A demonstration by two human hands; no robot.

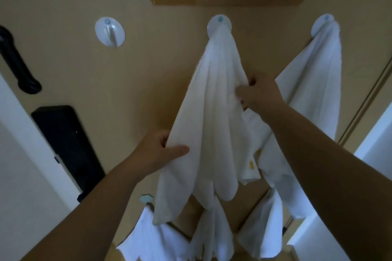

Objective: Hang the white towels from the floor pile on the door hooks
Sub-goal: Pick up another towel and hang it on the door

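Towel (210, 116), white terry, is hanging in soft folds off round mid hook (219, 25); L hand (161, 150) & R hand (261, 91) are pinching its edges.

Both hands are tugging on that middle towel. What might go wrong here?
1. The left hand and right hand both grip the middle towel, which hangs bunched on a small round stick-on hook. A hard pull may slip it off or loosen the hook.
2. It overlaps the right towel, so spreading it could drag that one too.
3. The left hook is bare, so the job looks unfinished.
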